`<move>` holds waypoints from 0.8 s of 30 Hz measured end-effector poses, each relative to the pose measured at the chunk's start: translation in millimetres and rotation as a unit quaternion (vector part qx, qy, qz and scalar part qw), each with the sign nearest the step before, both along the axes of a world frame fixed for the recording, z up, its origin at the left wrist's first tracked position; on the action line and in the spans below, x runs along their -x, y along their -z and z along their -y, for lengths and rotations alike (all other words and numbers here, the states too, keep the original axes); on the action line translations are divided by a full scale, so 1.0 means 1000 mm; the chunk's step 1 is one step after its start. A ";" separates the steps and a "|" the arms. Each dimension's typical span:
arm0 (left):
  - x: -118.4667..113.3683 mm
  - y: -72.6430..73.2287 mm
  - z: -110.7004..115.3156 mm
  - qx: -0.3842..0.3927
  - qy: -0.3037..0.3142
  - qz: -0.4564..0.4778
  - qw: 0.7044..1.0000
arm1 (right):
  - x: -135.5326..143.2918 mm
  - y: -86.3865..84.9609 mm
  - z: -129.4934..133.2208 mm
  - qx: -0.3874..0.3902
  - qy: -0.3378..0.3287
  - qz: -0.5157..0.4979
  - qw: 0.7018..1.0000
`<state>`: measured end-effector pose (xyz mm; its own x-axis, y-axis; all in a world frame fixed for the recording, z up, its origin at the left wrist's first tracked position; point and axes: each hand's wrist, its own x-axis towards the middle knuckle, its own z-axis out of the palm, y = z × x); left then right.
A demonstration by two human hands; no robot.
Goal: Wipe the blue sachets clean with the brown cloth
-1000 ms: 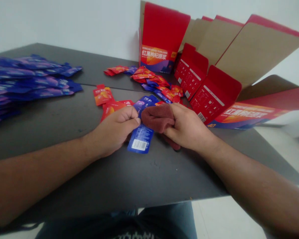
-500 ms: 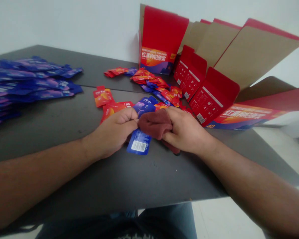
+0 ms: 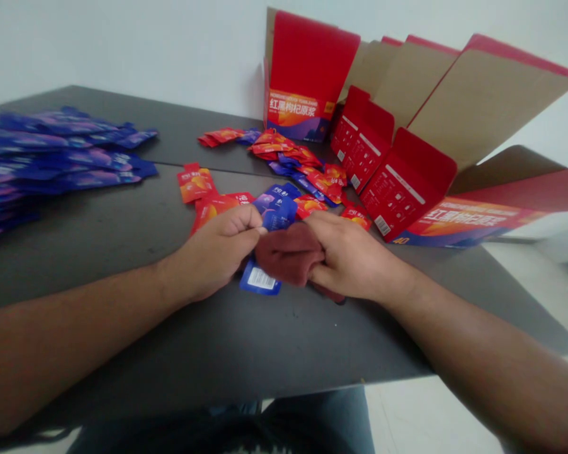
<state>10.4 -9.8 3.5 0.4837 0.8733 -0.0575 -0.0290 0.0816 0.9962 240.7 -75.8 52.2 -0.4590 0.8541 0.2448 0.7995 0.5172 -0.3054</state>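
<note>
While the left hand [image 3: 222,247] is pinching the left edge of a blue pouch [image 3: 280,207] between its thumb and curled fingers, the right hand [image 3: 353,255] is gripping a brown cloth [image 3: 288,253]. The fingers of the right hand are closing around this cloth, but their tips are partly hiding in its folds. The cloth is covering the middle of the blue pouch, so only its printed upper part and its lower end with a white barcode label are showing. The pouch is staying between the two hands, above the near half of the grey worktop [image 3: 312,343]; whether it is touching the surface, I cannot tell.

Just beyond the left hand, some red-orange pouches [image 3: 197,184] are lying flat, partly overlapping. Farther back, a mixed heap [image 3: 291,157] of red and blue pouches is resting in front of an open red box [image 3: 297,113]. More open cartons [image 3: 407,186] are standing at the right, and a pile of blue pouches [image 3: 61,157] is lying at the far left.
</note>
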 end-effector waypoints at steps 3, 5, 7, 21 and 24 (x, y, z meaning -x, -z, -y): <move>0.000 0.000 -0.001 -0.002 0.005 0.011 1.000 | 0.000 0.001 0.001 -0.007 -0.011 0.022 1.000; -0.001 0.000 0.000 0.013 0.004 0.015 1.000 | -0.003 0.001 -0.002 -0.036 0.035 -0.001 0.999; -0.002 0.000 0.000 0.024 0.002 0.016 1.000 | -0.005 0.001 -0.004 -0.046 0.067 -0.025 0.996; 0.002 0.000 0.000 0.006 0.022 -0.014 1.000 | -0.004 -0.001 -0.006 -0.033 0.072 -0.030 0.996; 0.003 0.002 -0.001 -0.012 0.024 -0.018 0.999 | -0.002 0.000 -0.003 -0.009 0.000 -0.010 1.000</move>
